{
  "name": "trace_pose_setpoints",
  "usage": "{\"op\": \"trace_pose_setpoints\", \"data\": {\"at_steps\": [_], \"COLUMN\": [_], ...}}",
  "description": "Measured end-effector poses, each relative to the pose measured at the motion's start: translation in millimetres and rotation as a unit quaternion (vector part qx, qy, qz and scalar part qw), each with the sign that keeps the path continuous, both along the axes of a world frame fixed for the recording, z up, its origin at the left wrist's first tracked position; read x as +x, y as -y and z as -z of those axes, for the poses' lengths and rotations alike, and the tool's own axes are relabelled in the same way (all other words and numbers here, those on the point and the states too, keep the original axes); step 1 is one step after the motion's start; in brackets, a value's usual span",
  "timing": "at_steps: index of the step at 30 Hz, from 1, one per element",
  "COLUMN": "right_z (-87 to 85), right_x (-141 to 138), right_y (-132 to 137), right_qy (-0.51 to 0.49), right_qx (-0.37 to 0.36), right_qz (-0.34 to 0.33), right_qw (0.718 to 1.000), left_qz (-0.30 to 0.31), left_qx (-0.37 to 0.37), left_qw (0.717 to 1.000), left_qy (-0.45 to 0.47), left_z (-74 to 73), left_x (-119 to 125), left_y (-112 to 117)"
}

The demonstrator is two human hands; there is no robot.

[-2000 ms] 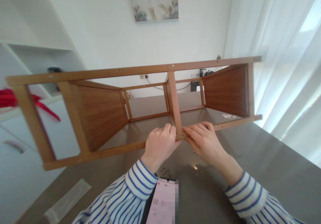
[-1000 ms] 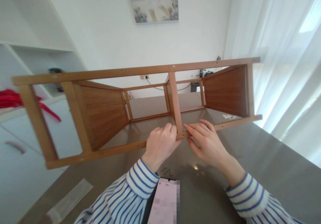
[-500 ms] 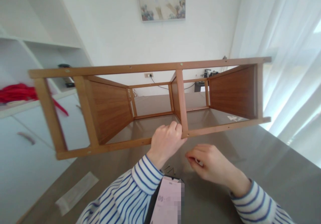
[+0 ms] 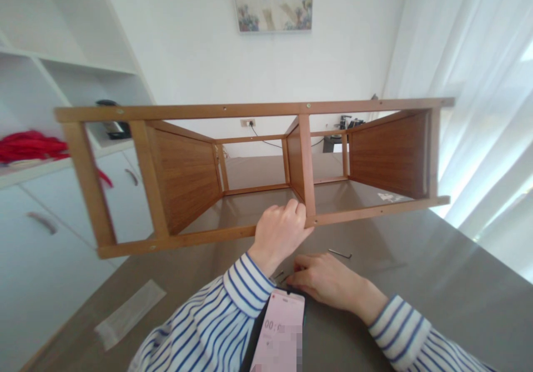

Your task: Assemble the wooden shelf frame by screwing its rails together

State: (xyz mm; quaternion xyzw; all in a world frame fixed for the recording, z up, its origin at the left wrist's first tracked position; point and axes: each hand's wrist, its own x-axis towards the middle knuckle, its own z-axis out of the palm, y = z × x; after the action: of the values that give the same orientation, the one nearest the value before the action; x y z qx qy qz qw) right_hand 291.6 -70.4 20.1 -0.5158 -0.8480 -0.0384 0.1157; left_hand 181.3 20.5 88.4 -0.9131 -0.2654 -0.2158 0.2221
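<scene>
A brown wooden shelf frame (image 4: 200,240) lies on its side on the table, with panels at both ends and a divider in between. Fingers of my left hand (image 4: 278,233) are wrapped round its near lower rail, beside the middle upright. My right hand (image 4: 328,283) is low over the table, fingertips pinched at the end of a small screw (image 4: 284,279). Another screw (image 4: 278,275) lies beside it. Behind my right hand, an Allen key (image 4: 340,254) rests on the grey table.
A phone (image 4: 281,327) showing a timer lies between my forearms. To the left is a clear plastic bag (image 4: 131,313) on the table (image 4: 353,344). White cabinets (image 4: 50,211) stand at the left, and a sheer curtain (image 4: 483,111) hangs at the right.
My right hand has moved left and down to the screws. The Allen key now shows on the table behind it. My left hand keeps its hold on the frame.
</scene>
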Motion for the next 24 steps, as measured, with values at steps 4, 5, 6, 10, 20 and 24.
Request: {"op": "trace_pose_setpoints", "data": {"at_steps": [4,5,6,10,20,24], "right_z": [3.1,3.8,4.3,3.4,-10.5,-14.0], "right_x": [-1,-2,-2,-3,18,26], "right_y": [-3,-3,-4,-2,15,21], "right_qy": [0.002,0.005,0.008,-0.008,-0.268,-0.321], "right_qx": [0.009,0.011,0.012,0.014,0.102,0.19], "right_qz": [-0.002,-0.003,-0.004,0.005,0.048,0.079], "right_qw": [1.0,1.0,1.0,1.0,0.957,0.925], "left_qz": [0.003,0.003,0.003,0.003,0.005,0.01], "left_qx": [-0.004,-0.005,-0.006,-0.011,-0.011,0.001], "left_qw": [1.0,1.0,1.0,1.0,1.0,1.0], "left_qy": [0.002,0.003,0.004,0.005,0.001,0.003], "left_z": [0.1,0.0,-0.1,-1.3,-2.2,-1.5], "left_x": [0,0,0,0,0,0], "left_y": [0,0,0,1,0,-1]}}
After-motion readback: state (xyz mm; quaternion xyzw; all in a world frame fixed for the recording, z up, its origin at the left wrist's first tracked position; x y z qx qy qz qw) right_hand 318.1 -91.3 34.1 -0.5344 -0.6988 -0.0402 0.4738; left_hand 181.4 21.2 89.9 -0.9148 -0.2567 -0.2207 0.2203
